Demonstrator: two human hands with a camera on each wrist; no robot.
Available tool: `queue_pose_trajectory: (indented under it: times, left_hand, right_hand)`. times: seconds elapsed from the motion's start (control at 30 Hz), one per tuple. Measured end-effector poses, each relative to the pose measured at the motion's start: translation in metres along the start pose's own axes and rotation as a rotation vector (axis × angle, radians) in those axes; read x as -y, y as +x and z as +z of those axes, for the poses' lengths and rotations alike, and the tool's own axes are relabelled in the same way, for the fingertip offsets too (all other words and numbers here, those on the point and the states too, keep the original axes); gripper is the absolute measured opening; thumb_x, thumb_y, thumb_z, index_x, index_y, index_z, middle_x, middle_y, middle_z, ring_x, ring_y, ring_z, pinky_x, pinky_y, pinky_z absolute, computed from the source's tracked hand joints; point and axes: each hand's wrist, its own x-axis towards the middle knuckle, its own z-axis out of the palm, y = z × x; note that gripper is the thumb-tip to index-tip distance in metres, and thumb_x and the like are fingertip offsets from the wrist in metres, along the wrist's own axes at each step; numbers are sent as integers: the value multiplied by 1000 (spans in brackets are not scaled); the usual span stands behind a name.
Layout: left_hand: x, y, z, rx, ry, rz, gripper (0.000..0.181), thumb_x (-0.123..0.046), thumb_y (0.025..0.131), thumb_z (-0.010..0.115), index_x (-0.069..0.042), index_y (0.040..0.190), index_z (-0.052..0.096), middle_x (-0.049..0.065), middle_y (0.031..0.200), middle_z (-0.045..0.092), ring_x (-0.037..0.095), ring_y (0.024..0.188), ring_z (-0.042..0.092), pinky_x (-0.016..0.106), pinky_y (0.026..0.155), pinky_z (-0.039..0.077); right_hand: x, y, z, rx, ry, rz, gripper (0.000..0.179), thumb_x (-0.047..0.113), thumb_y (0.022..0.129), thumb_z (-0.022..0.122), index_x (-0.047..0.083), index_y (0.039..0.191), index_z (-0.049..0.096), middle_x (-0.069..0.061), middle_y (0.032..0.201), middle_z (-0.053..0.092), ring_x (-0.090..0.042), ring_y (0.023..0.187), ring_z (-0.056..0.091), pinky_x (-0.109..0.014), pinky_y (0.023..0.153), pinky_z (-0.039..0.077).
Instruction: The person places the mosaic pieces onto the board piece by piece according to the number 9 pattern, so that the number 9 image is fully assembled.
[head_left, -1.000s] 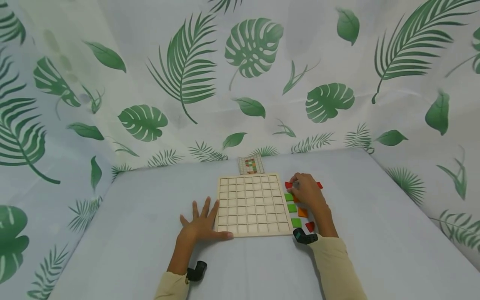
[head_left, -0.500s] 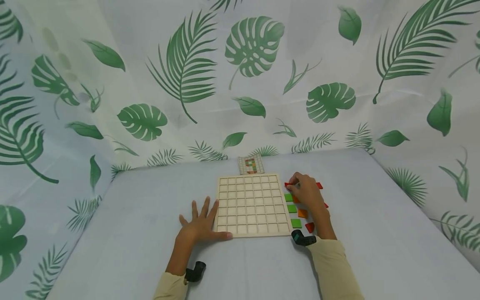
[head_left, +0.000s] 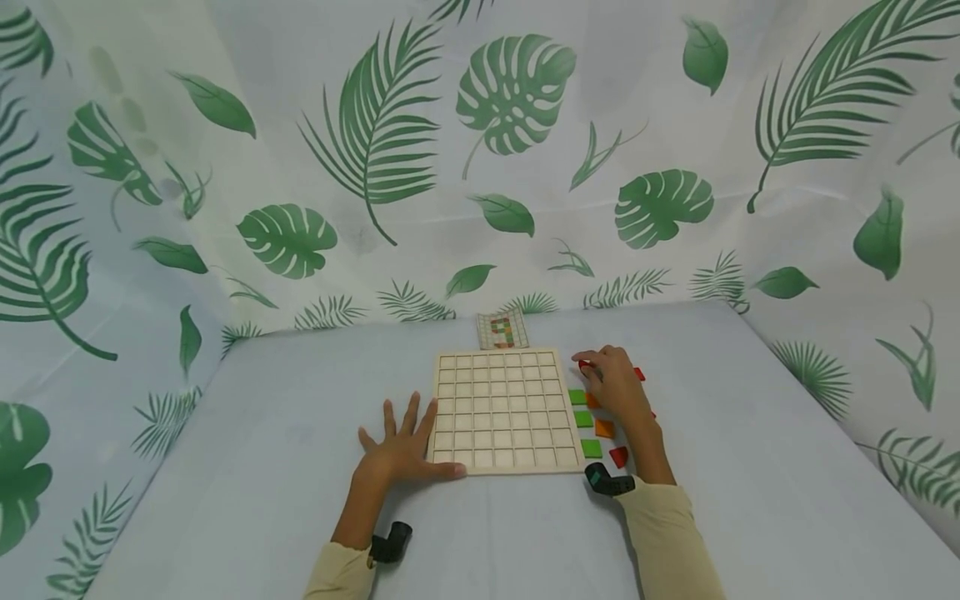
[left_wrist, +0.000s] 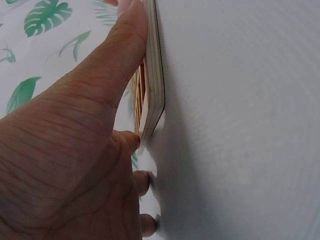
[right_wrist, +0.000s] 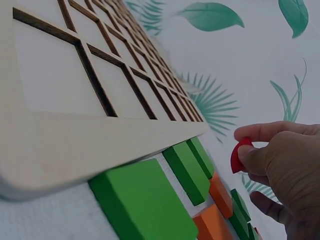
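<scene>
A wooden grid board [head_left: 504, 408] with square recesses lies on the table. My left hand [head_left: 401, 454] rests at its near left corner, fingers spread and thumb along the front edge; in the left wrist view the thumb [left_wrist: 112, 65] presses on the rim. Past the board's right edge, my right hand [head_left: 617, 385] pinches a small red piece with a curved side [right_wrist: 241, 154] between thumb and fingers, held above the table. Under and beside that hand lie green square blocks [head_left: 583, 419], orange blocks [head_left: 604, 428] and another red piece [head_left: 618, 457].
Behind the board lies a pattern card [head_left: 502, 331] with a coloured figure on a grid. More red pieces [head_left: 639, 374] show to the right of the right hand. A leaf-printed cloth [head_left: 480, 167] hangs around the back and sides of the table.
My right hand has picked up the red piece from beside the board's top right corner and lifted it slightly. The left hand has stayed in place.
</scene>
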Motion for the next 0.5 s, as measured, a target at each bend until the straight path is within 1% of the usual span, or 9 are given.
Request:
queue_pose_trajectory:
  times: [0.13, 0.2, 0.37, 0.5]
  left_hand:
    - [-1, -1, -1, 3, -7, 0, 115, -73, 74, 67, -19, 159, 11, 14, 166, 0, 52, 147, -9, 83, 101, 5]
    - [-2, -1, -2, 5, -7, 0, 114, -73, 74, 67, -19, 159, 11, 14, 166, -1, 52, 147, -9, 83, 101, 5]
    - [-2, -1, -2, 6, -7, -2, 114, -73, 75, 66, -19, 159, 11, 14, 166, -1, 51, 147, -10, 83, 101, 5]
    - [-1, 0, -1, 5, -3, -4, 115, -74, 74, 66, -20, 159, 11, 13, 166, -1, 51, 147, -10, 83, 101, 5]
  right_hand:
    - [2, -1, -2, -3, 22, 2, 21, 4, 93, 63, 8, 112, 72, -14, 92, 63, -27, 83, 53, -39, 76, 47]
    - [4, -2, -3, 8, 42, 20, 20, 5, 94, 64, 8, 112, 72, -13, 94, 65, -26, 83, 55, -41, 79, 51]
    - [6, -3, -3, 43, 129, 71, 25, 8, 93, 66, 4, 117, 69, -17, 102, 67, -30, 92, 63, -46, 87, 54]
    - [7, -4, -4, 70, 183, 105, 32, 9, 92, 67, 1, 123, 66, -20, 108, 68, -33, 96, 67, -47, 87, 56]
